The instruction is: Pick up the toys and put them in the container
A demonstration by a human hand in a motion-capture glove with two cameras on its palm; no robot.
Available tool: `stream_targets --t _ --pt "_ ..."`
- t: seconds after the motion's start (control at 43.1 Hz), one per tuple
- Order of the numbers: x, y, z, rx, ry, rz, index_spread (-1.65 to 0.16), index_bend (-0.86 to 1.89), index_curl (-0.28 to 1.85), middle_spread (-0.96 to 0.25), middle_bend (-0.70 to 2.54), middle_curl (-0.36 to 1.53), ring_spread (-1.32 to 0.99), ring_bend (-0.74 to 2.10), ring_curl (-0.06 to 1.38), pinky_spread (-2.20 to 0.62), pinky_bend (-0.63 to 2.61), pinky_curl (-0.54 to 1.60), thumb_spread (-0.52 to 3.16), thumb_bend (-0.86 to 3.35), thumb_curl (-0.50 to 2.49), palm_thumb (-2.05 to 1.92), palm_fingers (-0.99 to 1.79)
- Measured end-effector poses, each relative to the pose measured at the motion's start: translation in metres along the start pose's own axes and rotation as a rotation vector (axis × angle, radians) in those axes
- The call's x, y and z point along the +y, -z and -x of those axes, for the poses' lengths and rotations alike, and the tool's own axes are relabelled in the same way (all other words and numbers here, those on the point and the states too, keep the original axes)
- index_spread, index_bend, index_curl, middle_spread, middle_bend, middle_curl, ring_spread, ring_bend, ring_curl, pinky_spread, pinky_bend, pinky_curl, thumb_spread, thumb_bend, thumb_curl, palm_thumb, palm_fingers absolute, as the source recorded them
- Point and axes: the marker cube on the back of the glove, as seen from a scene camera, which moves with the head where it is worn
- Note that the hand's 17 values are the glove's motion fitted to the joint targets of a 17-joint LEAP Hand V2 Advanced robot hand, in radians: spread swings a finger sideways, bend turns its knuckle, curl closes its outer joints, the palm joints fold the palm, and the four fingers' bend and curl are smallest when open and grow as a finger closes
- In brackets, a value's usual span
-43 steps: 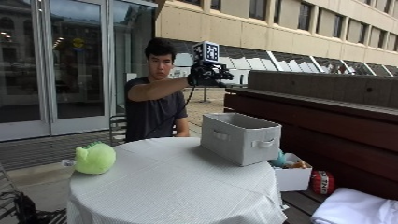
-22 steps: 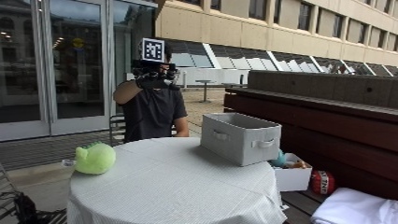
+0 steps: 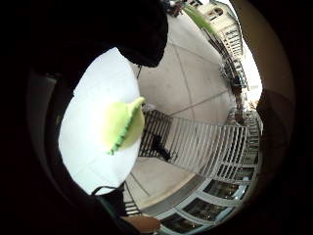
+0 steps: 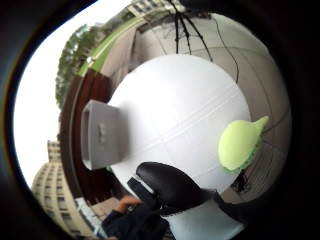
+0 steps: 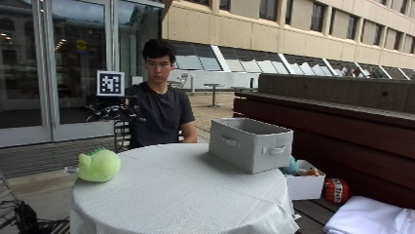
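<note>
1. The green toy (image 5: 99, 165) sits on the round table (image 5: 188, 204), at the edge on the person's right-hand side, upright, touching nothing else
2. The gloved right hand (image 5: 115, 111) is raised in the air beside the person's right shoulder, above and behind the toy and well apart from it; it holds nothing
3. Finger state: cannot tell. One black-gloved finger shows in the thumb-side palm view, but whether the hand is spread or curled is not readable
4. Governing relation: the toy lies below and forward of the hand, on the same side of the table. Judged, the next move is a descent outward and down onto the toy
5. The toy is rounded, with no marked long axis; a crest or fin points off one side
6. The grey container (image 5: 250, 143) stands on the far side of the table from the toy, open top up, well apart from it. Judged, the carry must cross the table
7. Task progress, judged: no toy yet picked up
</note>
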Motion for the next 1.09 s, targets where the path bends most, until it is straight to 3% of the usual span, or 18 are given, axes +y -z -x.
stream_targets --t 0.139,0.255,0.371,0.51,1.09 --pt "0.004 -0.036 -0.031 -0.008 0.081 0.030 -0.34 0.11 0.29 -0.12 0.18 0.40 -0.17 0.19 0.25 0.05 0.91 0.35 0.85 -0.09 0.23 -0.10 -0.12" --pt "0.005 -0.068 -0.047 0.006 0.056 0.061 -0.34 0.10 0.27 -0.12 0.17 0.39 -0.17 0.17 0.25 0.05 0.94 0.35 0.85 -0.09 0.23 -0.10 -0.13" --pt "0.022 -0.090 -0.058 0.022 0.012 0.190 -0.33 0.08 0.24 -0.12 0.14 0.37 -0.16 0.16 0.25 0.05 1.07 0.38 0.84 -0.09 0.23 -0.11 -0.15" --pt "0.027 -0.115 -0.066 0.022 0.001 0.200 -0.33 0.08 0.22 -0.13 0.13 0.34 -0.17 0.16 0.24 0.05 1.17 0.41 0.83 -0.09 0.23 -0.10 -0.20" --pt "0.046 -0.161 -0.091 0.035 0.015 0.388 -0.32 0.06 0.16 -0.14 0.10 0.26 -0.16 0.22 0.24 -0.06 1.40 0.43 0.98 0.04 0.30 0.16 -0.22"
